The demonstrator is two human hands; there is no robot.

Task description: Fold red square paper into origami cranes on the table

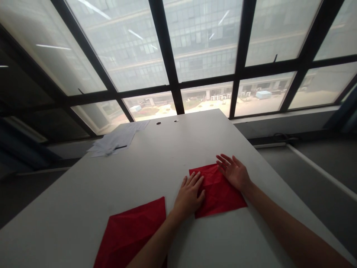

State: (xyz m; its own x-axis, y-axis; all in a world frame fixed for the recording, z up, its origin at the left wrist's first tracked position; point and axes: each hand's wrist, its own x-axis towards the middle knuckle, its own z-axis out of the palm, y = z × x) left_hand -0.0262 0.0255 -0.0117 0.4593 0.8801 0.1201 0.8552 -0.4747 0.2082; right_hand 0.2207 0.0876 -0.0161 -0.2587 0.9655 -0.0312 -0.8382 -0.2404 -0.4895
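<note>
- Looks like an office, above ground level
- White table (156,160), two round holes (158,123) near far edge
- Loose paper sheets (122,136) on top
- Black-framed window wall (175,86) with strip-light reflections (95,9)
- Multi-storey building (206,44) facing outside

Single head-worn view: close above white table (167,149), facing forward and down, windows (203,41) farther off.

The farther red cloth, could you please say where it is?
In the head view, the farther red cloth lies right of centre on the table, left hand on its left side, right hand at its far right corner.
</note>
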